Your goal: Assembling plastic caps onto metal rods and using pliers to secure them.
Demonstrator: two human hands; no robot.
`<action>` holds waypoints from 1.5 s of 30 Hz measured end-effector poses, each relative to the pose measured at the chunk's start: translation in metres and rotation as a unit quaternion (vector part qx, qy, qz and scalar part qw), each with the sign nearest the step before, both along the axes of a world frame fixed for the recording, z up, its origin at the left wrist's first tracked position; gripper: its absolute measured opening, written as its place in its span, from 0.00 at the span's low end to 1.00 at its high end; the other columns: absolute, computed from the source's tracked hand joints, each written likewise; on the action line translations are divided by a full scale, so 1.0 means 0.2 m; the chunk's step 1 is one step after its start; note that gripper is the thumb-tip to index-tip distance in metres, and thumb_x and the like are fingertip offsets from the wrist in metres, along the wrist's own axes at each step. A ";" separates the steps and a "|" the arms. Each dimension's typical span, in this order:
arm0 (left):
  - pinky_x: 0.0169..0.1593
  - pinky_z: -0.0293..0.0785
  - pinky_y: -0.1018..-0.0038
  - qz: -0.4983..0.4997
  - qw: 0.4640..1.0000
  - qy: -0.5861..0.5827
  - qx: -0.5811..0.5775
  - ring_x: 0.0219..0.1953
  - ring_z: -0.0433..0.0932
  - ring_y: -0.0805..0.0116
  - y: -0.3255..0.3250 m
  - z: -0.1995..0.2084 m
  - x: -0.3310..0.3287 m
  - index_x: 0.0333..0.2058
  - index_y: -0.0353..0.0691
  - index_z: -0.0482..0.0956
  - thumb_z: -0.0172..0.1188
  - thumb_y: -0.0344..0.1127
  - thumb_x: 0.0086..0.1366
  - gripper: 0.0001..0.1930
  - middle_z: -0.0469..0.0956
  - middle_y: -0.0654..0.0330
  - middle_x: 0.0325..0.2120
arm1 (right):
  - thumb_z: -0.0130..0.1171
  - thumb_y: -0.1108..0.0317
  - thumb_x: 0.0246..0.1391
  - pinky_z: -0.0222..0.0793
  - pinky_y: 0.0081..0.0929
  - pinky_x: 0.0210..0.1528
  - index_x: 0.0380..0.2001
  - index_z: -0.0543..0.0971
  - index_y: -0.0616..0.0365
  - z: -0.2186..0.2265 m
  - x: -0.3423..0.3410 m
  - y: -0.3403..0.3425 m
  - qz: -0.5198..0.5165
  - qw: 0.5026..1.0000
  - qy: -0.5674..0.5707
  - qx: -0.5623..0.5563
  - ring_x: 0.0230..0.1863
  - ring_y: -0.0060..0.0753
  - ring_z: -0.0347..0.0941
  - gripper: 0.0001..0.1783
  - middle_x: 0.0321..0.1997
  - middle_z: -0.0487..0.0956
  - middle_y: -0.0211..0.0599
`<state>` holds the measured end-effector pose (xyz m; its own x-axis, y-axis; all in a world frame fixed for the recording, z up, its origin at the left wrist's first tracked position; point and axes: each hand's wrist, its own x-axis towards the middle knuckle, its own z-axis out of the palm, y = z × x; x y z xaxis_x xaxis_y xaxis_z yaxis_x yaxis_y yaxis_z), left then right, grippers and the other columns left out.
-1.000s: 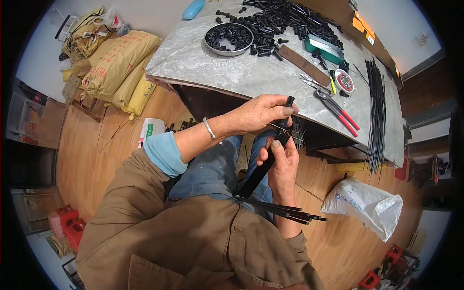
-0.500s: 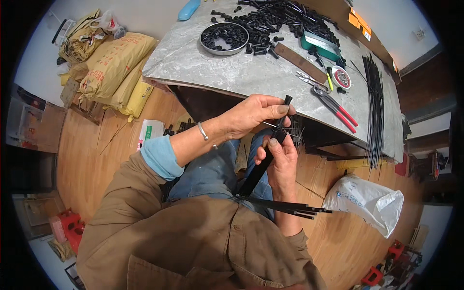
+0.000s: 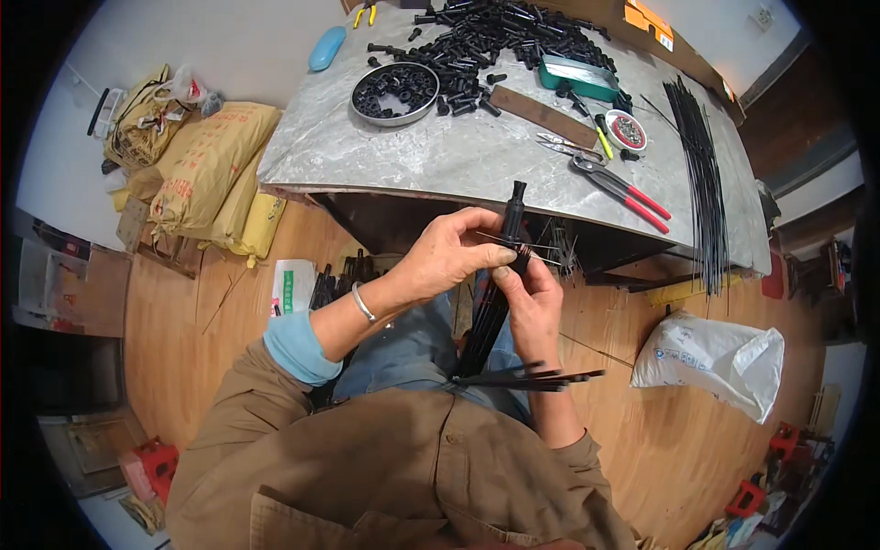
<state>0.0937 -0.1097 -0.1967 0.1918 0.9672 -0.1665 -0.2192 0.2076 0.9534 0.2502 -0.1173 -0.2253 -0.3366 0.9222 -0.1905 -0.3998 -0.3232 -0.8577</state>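
In front of my lap a long black tube-like bundle (image 3: 486, 325) stands tilted, topped by a black flared fitting (image 3: 515, 209). Thin dark strips (image 3: 547, 246) stick out sideways just below that fitting. My left hand (image 3: 456, 252) pinches at these strips by the fitting's base, thumb and index finger together. Lower down, my right hand (image 3: 533, 307) is closed round the upper part of the bundle, its thumb close to my left fingertips. Several black rods (image 3: 532, 379) project to the right from the bundle's lower end. What my curled fingers cover is hidden.
Ahead is a grey table (image 3: 321, 151) with a heap of black fittings (image 3: 495, 41), a round metal dish (image 3: 410, 115), a wooden bar (image 3: 543, 116), red-handled snips (image 3: 628, 194) and long black strips (image 3: 701, 174). A white sack (image 3: 706, 357) lies right; yellow sacks (image 3: 215, 170) are stacked left.
My left hand has left the flared top of the fitting and come down to the strips at its base. The fitting stands more upright. The whole view has shifted slightly.
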 end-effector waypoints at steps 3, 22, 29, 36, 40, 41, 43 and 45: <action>0.45 0.74 0.77 0.019 0.999 0.011 0.045 0.39 0.77 0.75 -0.02 -0.01 0.01 0.46 0.30 0.74 0.62 0.29 0.59 0.16 0.79 0.59 0.38 | 0.62 0.66 0.55 0.65 0.14 0.35 0.35 0.80 0.62 0.04 0.05 0.02 0.012 0.977 -0.176 0.121 0.31 0.12 0.68 0.09 0.32 0.78 0.23; 0.52 0.70 0.75 -0.038 0.990 -0.128 0.054 0.44 0.74 0.74 -0.01 -0.15 0.06 0.48 0.32 0.75 0.63 0.33 0.58 0.19 0.76 0.62 0.42 | 0.69 0.58 0.47 0.61 0.15 0.30 0.32 0.81 0.56 -0.25 0.18 0.20 0.210 0.977 0.024 -0.012 0.26 0.15 0.66 0.14 0.26 0.75 0.21; 0.52 0.69 0.74 -0.077 0.991 -0.081 0.069 0.45 0.73 0.74 0.05 -0.17 0.00 0.49 0.36 0.75 0.66 0.42 0.57 0.24 0.76 0.64 0.41 | 0.70 0.57 0.44 0.77 0.38 0.43 0.45 0.76 0.59 -0.20 0.12 0.13 0.178 0.978 0.103 -0.037 0.39 0.30 0.78 0.26 0.38 0.79 0.34; 0.55 0.68 0.70 -0.205 0.977 -0.037 0.055 0.50 0.72 0.68 0.19 -0.16 -0.10 0.47 0.40 0.76 0.68 0.41 0.55 0.22 0.72 0.60 0.49 | 0.66 0.66 0.50 0.80 0.30 0.32 0.42 0.76 0.59 -0.13 0.05 0.07 0.090 0.976 0.189 -0.052 0.36 0.30 0.78 0.17 0.34 0.78 0.35; 0.56 0.67 0.69 -0.173 0.983 0.015 0.060 0.50 0.71 0.69 0.17 -0.14 -0.09 0.48 0.40 0.75 0.67 0.40 0.56 0.22 0.72 0.60 0.49 | 0.64 0.66 0.51 0.79 0.29 0.32 0.42 0.75 0.59 -0.14 0.05 0.07 0.102 0.977 0.179 -0.047 0.34 0.28 0.78 0.16 0.34 0.78 0.35; 0.56 0.66 0.69 -0.129 0.988 0.055 0.068 0.50 0.71 0.69 0.15 -0.13 -0.09 0.49 0.40 0.75 0.66 0.40 0.56 0.23 0.73 0.60 0.48 | 0.64 0.66 0.51 0.79 0.28 0.31 0.41 0.76 0.60 -0.14 0.05 0.08 0.081 0.981 0.172 -0.051 0.33 0.27 0.77 0.15 0.33 0.79 0.35; 0.55 0.67 0.68 -0.051 0.987 0.099 0.116 0.50 0.72 0.68 0.08 -0.09 -0.06 0.51 0.40 0.74 0.63 0.43 0.59 0.23 0.73 0.58 0.48 | 0.64 0.66 0.52 0.77 0.25 0.30 0.41 0.76 0.59 -0.16 0.07 0.09 0.043 0.984 0.165 -0.048 0.30 0.24 0.76 0.14 0.31 0.79 0.33; 0.54 0.68 0.67 -0.010 0.981 0.001 0.195 0.51 0.72 0.65 -0.03 -0.08 -0.07 0.56 0.38 0.68 0.54 0.50 0.64 0.28 0.73 0.53 0.49 | 0.64 0.67 0.52 0.76 0.22 0.30 0.39 0.76 0.59 -0.15 0.06 0.10 0.019 0.986 0.155 -0.055 0.28 0.25 0.76 0.13 0.30 0.79 0.33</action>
<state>0.0806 -0.1154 -0.2135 0.2105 0.9534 0.2161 -0.2177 -0.1698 0.9611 0.2622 -0.0973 -0.2554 -0.4286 0.8872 -0.1709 -0.6230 -0.4272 -0.6552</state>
